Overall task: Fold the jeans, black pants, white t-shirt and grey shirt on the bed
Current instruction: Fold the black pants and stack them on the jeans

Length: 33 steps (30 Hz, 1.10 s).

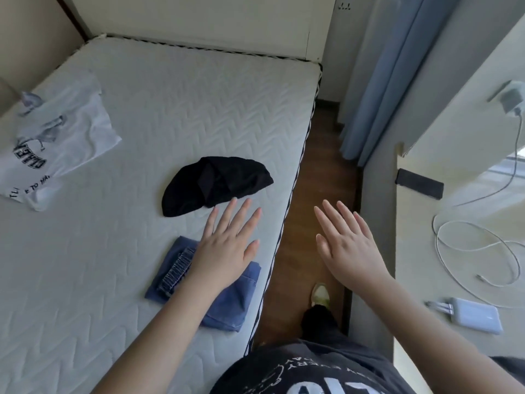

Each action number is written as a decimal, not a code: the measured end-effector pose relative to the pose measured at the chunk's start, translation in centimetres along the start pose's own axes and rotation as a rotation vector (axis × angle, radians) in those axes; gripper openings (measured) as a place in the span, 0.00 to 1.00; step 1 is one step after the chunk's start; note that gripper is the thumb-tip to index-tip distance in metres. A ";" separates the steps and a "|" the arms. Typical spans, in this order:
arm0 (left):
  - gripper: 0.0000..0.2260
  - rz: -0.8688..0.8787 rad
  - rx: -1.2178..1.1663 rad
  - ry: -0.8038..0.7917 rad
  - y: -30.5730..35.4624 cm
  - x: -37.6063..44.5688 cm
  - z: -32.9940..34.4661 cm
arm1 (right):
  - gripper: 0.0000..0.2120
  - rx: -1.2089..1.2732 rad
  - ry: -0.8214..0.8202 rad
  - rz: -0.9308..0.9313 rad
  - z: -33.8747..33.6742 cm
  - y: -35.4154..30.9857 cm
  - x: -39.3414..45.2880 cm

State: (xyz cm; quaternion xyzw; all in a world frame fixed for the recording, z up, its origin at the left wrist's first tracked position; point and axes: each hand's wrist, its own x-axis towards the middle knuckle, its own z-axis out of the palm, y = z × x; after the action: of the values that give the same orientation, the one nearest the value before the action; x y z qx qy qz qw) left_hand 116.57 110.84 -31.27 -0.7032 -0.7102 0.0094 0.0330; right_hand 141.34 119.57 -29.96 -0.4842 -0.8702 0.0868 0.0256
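The folded jeans [216, 294] lie near the bed's [113, 280] right edge, long axis running near-right to far-left. The left hand [227, 245] is spread flat above them; the right hand [345, 243] is spread over the floor. Just beyond lie the bunched black pants [216, 184]; the white t-shirt [56, 143] sits far left.

Bare mattress [176, 109] between black pants [216, 184] and white t-shirt [56, 137].

Wooden floor [312, 177] beside the mattress [170, 109]; blue curtain [392, 81] hangs near a pale desk [420, 223].
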 end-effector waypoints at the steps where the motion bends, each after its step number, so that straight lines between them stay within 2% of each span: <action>1: 0.27 -0.026 0.002 -0.011 0.2 1.3 0.4 | 0.26 0.005 -0.007 -0.017 0.3 0.9 1.6; 12: 0.27 -0.284 0.002 -0.127 2.2 11.0 1.7 | 0.27 -0.038 -0.160 -0.334 0.4 7.8 17.1; 25: 0.30 -0.567 -0.134 -0.159 -3.3 13.3 8.5 | 0.29 -0.226 -0.339 -0.623 7.1 2.5 30.4; 33: 0.32 -0.561 -0.189 -0.261 -7.2 16.7 14.2 | 0.31 -0.294 -0.415 -0.700 11.1 0.8 35.6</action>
State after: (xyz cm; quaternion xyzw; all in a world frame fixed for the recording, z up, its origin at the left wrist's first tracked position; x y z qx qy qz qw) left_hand 108.39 127.94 -44.49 -0.4728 -0.8723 0.0242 -0.1224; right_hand 121.72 148.77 -42.47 -0.1304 -0.9718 0.0436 -0.1914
